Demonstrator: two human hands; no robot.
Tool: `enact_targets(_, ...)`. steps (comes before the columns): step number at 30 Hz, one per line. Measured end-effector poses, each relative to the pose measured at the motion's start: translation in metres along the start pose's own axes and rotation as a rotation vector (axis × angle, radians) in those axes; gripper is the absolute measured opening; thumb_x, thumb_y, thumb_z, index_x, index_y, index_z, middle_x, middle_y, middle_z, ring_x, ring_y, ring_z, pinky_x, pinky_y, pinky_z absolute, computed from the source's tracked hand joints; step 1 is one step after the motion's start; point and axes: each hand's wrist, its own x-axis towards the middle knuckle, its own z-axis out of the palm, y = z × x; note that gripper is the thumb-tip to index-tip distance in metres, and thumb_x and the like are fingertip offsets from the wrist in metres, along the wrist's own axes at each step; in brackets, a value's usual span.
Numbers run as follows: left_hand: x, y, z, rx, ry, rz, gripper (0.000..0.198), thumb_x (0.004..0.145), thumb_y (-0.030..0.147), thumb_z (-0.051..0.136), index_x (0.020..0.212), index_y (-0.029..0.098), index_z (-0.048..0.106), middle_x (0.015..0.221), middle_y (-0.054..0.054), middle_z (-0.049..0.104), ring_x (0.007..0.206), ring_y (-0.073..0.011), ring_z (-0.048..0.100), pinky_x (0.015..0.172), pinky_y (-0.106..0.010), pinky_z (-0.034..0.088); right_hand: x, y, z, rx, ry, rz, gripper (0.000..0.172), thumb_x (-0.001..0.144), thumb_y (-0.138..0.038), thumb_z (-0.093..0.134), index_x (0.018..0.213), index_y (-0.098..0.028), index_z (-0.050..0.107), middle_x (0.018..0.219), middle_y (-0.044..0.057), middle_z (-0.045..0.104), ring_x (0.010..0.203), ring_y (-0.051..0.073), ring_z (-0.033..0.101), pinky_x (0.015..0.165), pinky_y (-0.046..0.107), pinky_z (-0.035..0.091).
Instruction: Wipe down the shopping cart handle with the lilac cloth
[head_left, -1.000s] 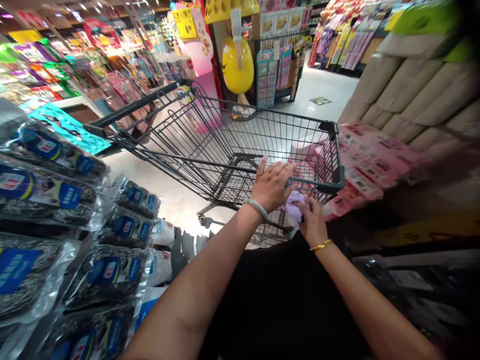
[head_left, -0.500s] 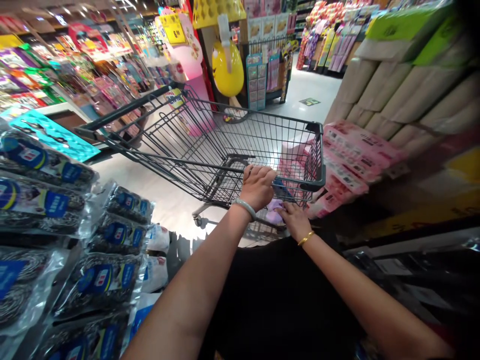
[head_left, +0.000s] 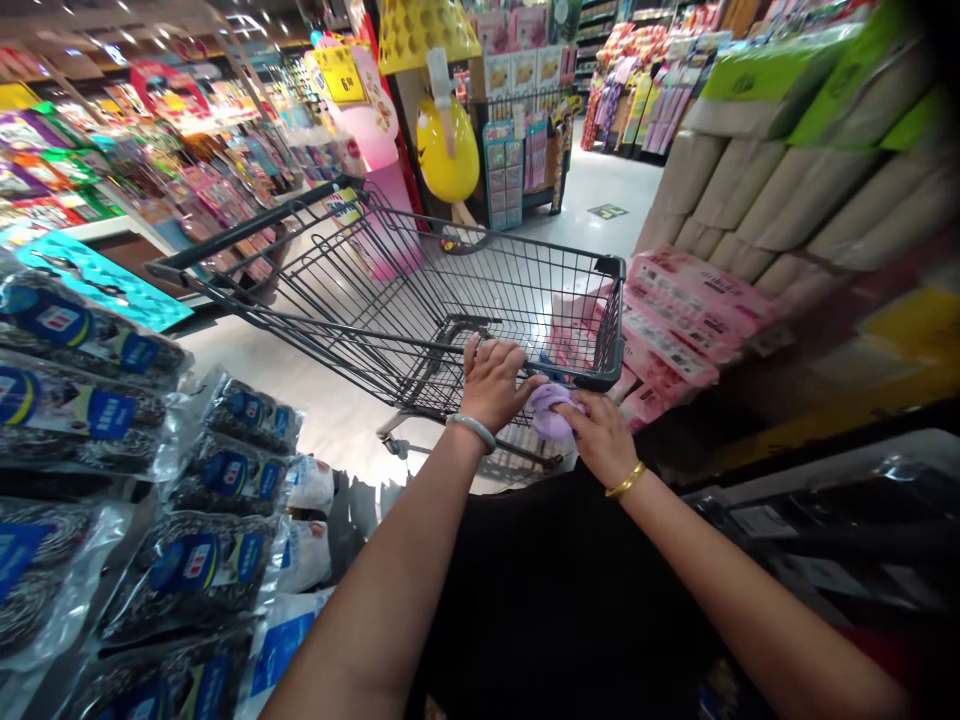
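A black wire shopping cart (head_left: 352, 270) stands in front of me, turned so its handle bar is on the near right side. My left hand (head_left: 491, 385) is curled around that bar, a pale bangle on the wrist. Just right of it, my right hand (head_left: 604, 435) with a gold bangle pinches a small purple cloth (head_left: 550, 410) beside the bar. The cart's basket looks bare of goods.
Bagged goods with blue labels (head_left: 90, 400) hang close on the left. Pink packs (head_left: 675, 320) and stacked beige bundles (head_left: 787, 190) fill the right. A yellow balloon figure (head_left: 448, 150) and display racks stand ahead, with pale aisle floor (head_left: 592, 190) beyond.
My left hand went from lying flat on the bar to gripping it. The cart and both hands have shifted left in view, and the purple cloth now shows more between my hands.
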Motion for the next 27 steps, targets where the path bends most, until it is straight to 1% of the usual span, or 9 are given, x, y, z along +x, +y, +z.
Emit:
enact_targets(3, -0.003, -0.002, -0.008, 0.002, -0.009, -0.021, 0.036, 0.097, 0.060, 0.051, 0.105, 0.029, 0.067, 0.128, -0.002, 0.067, 0.133, -0.0240, 0.048, 0.131, -0.051, 0.002, -0.004, -0.010, -0.006, 0.001, 0.069, 0.038, 0.046, 0.096, -0.009, 0.047, 0.128, -0.033, 0.070, 0.122, 0.008, 0.064, 0.113, 0.025, 0.055, 0.102, 0.042, 0.046)
enact_targets(8, -0.010, -0.009, -0.023, -0.001, -0.034, -0.061, 0.032, 0.100, 0.055, 0.050, 0.097, 0.029, 0.069, 0.123, 0.000, 0.070, 0.131, -0.0227, 0.050, 0.130, -0.053, 0.002, -0.026, -0.022, 0.000, 0.023, -0.037, -0.041, 0.042, 0.092, -0.005, 0.051, 0.115, -0.032, 0.075, 0.121, 0.007, 0.068, 0.116, 0.026, 0.056, 0.099, 0.044, 0.048)
enact_targets(10, -0.013, -0.013, -0.028, 0.003, -0.049, -0.074, 0.032, 0.100, 0.054, 0.050, 0.095, 0.029, 0.069, 0.122, 0.000, 0.071, 0.130, -0.0224, 0.052, 0.129, -0.053, 0.003, -0.030, -0.026, -0.002, 0.050, -0.006, -0.052, 0.044, 0.091, -0.003, 0.051, 0.114, -0.031, 0.075, 0.120, 0.006, 0.067, 0.116, 0.025, 0.055, 0.099, 0.043, 0.048)
enact_targets(14, -0.021, -0.019, -0.041, 0.010, -0.074, -0.119, 0.031, 0.100, 0.051, 0.050, 0.093, 0.028, 0.070, 0.123, 0.001, 0.071, 0.128, -0.0213, 0.054, 0.129, -0.053, 0.002, -0.029, -0.034, -0.014, 0.099, 0.122, 0.049, 0.049, 0.091, -0.002, 0.050, 0.120, -0.034, 0.073, 0.119, 0.007, 0.064, 0.118, 0.025, 0.054, 0.104, 0.043, 0.046)
enact_targets(19, -0.029, -0.020, -0.063, 0.020, -0.107, -0.196, 0.036, 0.102, 0.049, 0.046, 0.087, 0.028, 0.071, 0.118, 0.000, 0.073, 0.125, -0.0208, 0.057, 0.129, -0.055, 0.002, -0.038, -0.049, -0.010, 0.239, 0.045, 0.126, 0.051, 0.081, 0.004, 0.049, 0.110, -0.029, 0.076, 0.117, 0.009, 0.062, 0.111, 0.025, 0.057, 0.097, 0.041, 0.051)
enact_targets(21, -0.031, -0.016, -0.069, 0.025, -0.106, -0.246, 0.033, 0.102, 0.045, 0.047, 0.090, 0.028, 0.072, 0.119, 0.000, 0.074, 0.125, -0.0218, 0.058, 0.128, -0.059, -0.001, -0.040, -0.057, -0.007, 0.302, 0.049, 0.224, 0.051, 0.076, 0.004, 0.050, 0.107, -0.027, 0.075, 0.117, 0.010, 0.059, 0.110, 0.025, 0.057, 0.097, 0.042, 0.053)
enact_targets(23, -0.032, -0.005, -0.072, 0.035, -0.075, -0.299, 0.025, 0.101, 0.036, 0.048, 0.102, 0.029, 0.072, 0.122, -0.001, 0.073, 0.127, -0.0227, 0.059, 0.126, -0.063, -0.005, -0.039, -0.066, -0.005, 0.376, 0.096, 0.302, 0.048, 0.074, 0.000, 0.053, 0.109, -0.025, 0.073, 0.119, 0.011, 0.056, 0.114, 0.027, 0.056, 0.100, 0.044, 0.052)
enact_targets(25, -0.033, 0.013, -0.070, 0.021, -0.061, -0.315, 0.026, 0.099, 0.027, 0.048, 0.113, 0.028, 0.070, 0.125, -0.003, 0.073, 0.128, -0.0234, 0.059, 0.125, -0.066, -0.007, -0.037, -0.074, -0.002, 0.452, 0.173, 0.343, 0.044, 0.073, -0.005, 0.056, 0.110, -0.023, 0.071, 0.120, 0.012, 0.054, 0.118, 0.028, 0.056, 0.104, 0.046, 0.050)
enact_targets(27, -0.036, 0.036, -0.065, -0.035, -0.102, -0.273, 0.029, 0.099, 0.025, 0.046, 0.117, 0.028, 0.068, 0.127, -0.004, 0.073, 0.127, -0.0235, 0.061, 0.124, -0.068, -0.006, -0.038, -0.080, 0.006, 0.541, 0.250, 0.393, 0.038, 0.075, -0.010, 0.057, 0.109, -0.022, 0.068, 0.119, 0.013, 0.056, 0.119, 0.028, 0.056, 0.107, 0.047, 0.048)
